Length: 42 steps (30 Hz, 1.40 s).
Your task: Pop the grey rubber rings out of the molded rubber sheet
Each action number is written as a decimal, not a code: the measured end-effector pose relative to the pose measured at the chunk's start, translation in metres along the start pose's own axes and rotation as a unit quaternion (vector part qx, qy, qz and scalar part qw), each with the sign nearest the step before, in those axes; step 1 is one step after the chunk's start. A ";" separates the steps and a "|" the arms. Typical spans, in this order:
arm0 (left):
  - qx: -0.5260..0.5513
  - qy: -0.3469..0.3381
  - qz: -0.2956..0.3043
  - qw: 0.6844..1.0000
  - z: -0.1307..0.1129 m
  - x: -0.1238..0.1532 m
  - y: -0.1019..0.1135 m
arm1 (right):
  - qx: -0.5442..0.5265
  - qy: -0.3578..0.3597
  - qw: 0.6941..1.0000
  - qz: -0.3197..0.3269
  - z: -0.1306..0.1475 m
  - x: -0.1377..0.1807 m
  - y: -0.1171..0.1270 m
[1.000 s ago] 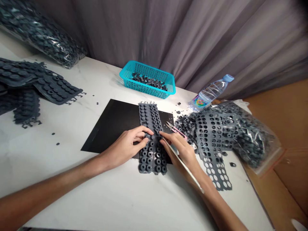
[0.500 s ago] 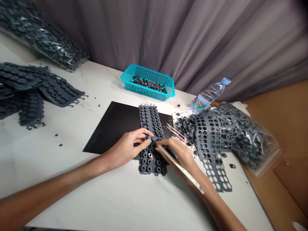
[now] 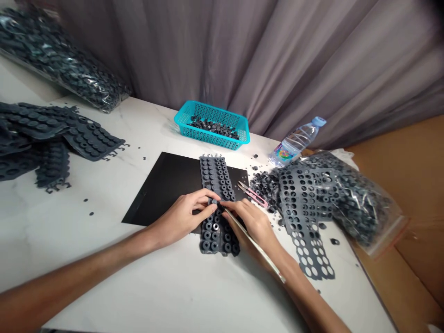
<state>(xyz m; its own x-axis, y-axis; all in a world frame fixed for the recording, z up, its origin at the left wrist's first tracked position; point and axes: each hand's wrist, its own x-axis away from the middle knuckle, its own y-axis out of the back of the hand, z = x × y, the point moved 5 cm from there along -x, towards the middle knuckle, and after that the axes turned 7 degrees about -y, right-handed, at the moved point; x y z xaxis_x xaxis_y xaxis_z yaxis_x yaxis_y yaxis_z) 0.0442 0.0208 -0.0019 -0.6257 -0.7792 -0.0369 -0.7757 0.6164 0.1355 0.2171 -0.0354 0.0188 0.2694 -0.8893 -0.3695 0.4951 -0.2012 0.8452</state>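
A dark grey rubber sheet (image 3: 214, 178) with rows of round, holed studs lies across a black board (image 3: 169, 180), its near end reaching onto the white table. My left hand (image 3: 189, 210) is closed on the middle of this sheet, thumb and fingertips pinching at one of its studs. From the right, my right hand (image 3: 251, 222) grips a long, slim, pale tool (image 3: 267, 259) whose back end points toward me. The tool's tip is hidden among the studs by my fingertips, which nearly touch those of my left hand.
Pink-handled thread snips (image 3: 256, 196) lie right of the board, beside loose rubber pieces (image 3: 267, 185). Beyond are a punched-out sheet (image 3: 305, 203), a filled plastic bag (image 3: 371, 208) and a water bottle (image 3: 294, 141). A turquoise basket (image 3: 211, 138) stands behind; more rubber sheets (image 3: 38, 129) lie left.
My right hand and the pale tool have shifted slightly left, with the tool's back end swinging left. The whole view has tilted a little; my left hand keeps its hold on the sheet.
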 end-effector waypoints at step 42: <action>-0.036 -0.034 0.039 0.998 0.001 -0.003 0.008 | -0.122 -0.012 0.992 0.008 0.005 -0.002 0.010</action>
<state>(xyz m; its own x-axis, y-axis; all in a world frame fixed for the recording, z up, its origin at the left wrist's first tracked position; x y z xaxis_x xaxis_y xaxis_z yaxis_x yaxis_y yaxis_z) 0.0394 0.0281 -0.0016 -0.6895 -0.7185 -0.0907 -0.7185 0.6629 0.2107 0.2172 -0.0372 0.0295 0.2610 -0.9016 -0.3451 0.6767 -0.0841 0.7314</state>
